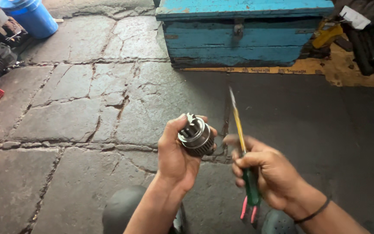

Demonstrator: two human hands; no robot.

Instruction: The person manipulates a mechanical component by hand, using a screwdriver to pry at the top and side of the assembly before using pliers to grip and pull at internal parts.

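Head view, left hand (pixel 175 157) holding gear part (pixel 195 138), blue chest (pixel 239 39) behind

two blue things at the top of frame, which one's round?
The blue plastic bucket in the top-left corner: cylindrical, smooth, standing on the stone floor. The other, the blue wooden chest at top centre, is a flat-sided box with a metal hasp.
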